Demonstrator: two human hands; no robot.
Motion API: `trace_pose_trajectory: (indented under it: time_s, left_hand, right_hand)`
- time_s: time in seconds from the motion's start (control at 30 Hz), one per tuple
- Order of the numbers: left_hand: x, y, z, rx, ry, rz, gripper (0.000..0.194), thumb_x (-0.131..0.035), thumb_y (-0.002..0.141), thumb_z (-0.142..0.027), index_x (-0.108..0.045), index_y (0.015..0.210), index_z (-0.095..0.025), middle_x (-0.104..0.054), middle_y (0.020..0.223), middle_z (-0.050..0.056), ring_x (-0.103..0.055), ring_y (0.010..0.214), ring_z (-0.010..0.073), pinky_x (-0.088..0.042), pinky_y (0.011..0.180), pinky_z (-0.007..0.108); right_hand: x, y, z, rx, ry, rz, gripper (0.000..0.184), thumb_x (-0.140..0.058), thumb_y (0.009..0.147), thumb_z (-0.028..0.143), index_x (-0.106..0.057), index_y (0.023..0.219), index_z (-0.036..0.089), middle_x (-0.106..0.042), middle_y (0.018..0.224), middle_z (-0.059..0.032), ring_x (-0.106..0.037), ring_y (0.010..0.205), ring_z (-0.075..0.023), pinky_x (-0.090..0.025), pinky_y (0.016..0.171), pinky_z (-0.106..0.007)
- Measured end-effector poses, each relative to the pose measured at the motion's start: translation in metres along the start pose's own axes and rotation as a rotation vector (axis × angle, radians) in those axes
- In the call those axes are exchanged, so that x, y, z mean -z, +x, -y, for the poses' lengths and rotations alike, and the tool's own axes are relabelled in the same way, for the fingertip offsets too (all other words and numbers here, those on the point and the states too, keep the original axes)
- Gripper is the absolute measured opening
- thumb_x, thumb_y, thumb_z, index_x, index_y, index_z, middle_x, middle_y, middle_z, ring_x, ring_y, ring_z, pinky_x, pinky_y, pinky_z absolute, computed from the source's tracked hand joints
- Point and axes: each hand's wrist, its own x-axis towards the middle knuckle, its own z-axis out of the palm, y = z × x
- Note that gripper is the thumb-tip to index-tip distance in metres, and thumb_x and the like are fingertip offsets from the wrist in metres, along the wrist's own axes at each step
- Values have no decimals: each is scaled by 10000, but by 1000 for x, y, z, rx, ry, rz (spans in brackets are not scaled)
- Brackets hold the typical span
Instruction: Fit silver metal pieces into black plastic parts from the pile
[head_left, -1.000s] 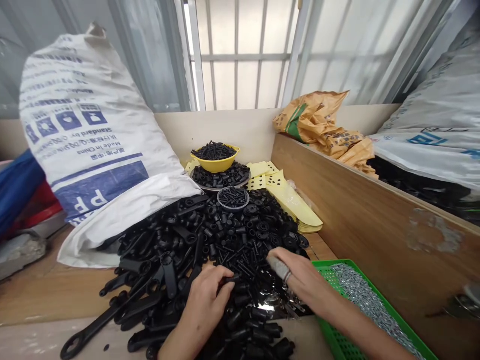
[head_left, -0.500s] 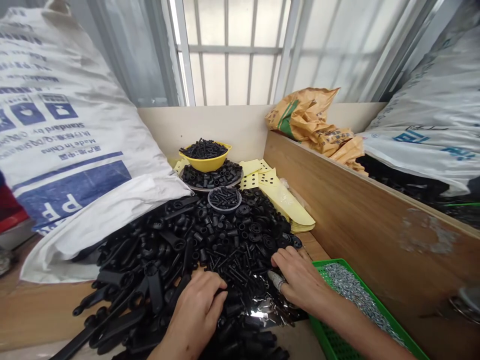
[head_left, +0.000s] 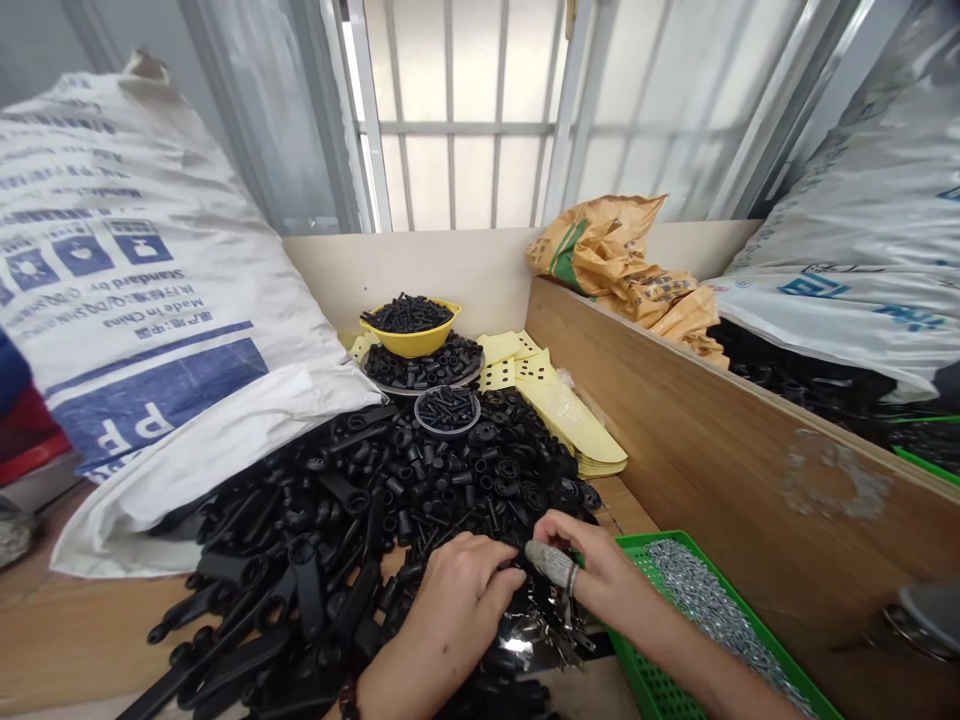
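Observation:
My left hand (head_left: 469,585) is closed, thumb against the curled fingers, over the near side of a heap of black plastic parts (head_left: 442,470). My right hand (head_left: 592,565) has its fingers pinched beside it, and a grey wrap (head_left: 551,565) covers its thumb. The fingertips of both hands nearly meet; whatever they grip is too small and dark to make out. Beneath them lie small shiny metal pieces (head_left: 551,625) on a dark reflective sheet. Longer black handle-like parts (head_left: 306,575) spread out left of my left hand.
A green basket (head_left: 637,650) of small silvery metal pieces stands right of my right forearm, along a wooden partition (head_left: 720,440). Behind the heap are a small clear bowl (head_left: 448,433), a yellow bowl (head_left: 415,345) and yellow cards (head_left: 577,415). A large white sack (head_left: 187,280) leans at left.
My left hand has moved right and my right hand slightly left and down, bringing their fingertips together. The right fingers have lifted away from the right edge of the heap. The view has tilted slightly.

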Motion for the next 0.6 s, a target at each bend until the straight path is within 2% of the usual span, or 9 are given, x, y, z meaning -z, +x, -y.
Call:
trace_pose_trajectory:
  time_s: [0.13, 0.3, 0.43, 0.6]
  left_hand:
    - [1, 0, -3, 42, -44, -63, 206, -515, 844, -123, -697, 764, -178, -722, 738, 31, -649, 721, 200, -467, 659, 275]
    - [-1, -7, 7, -11, 125, -93, 191, -518, 829, -95, -656, 717, -166, -695, 707, 48, -625, 693, 213, -457, 615, 289]
    - [-4, -13, 12, -55, 207, -58, 203, -476, 819, -53, -640, 771, -162, -683, 730, 59, -619, 714, 220, -462, 622, 304]
    - [1, -17, 11, -70, 343, 16, 214, -451, 806, -43, -615, 770, -175, -665, 744, 60, -605, 742, 236, -481, 641, 328]
  right_hand:
    - [-11, 3, 9, 0, 87, 27, 148, -420, 822, 263, -452, 693, 198, -448, 639, 35, -436, 633, -141, -330, 563, -245]
    - [-16, 7, 8, 27, 12, 115, 199, -441, 816, 194, -437, 617, 192, -468, 601, 42, -456, 616, -136, -303, 552, -237]
    - [-16, 6, 8, 25, -132, 165, 196, -439, 823, 168, -422, 631, 200, -495, 635, 36, -473, 649, -148, -303, 562, -237]
    - [-15, -3, 6, 11, -224, 206, 168, -383, 868, 144, -487, 765, 225, -565, 763, 16, -535, 742, -170, -383, 671, -261]
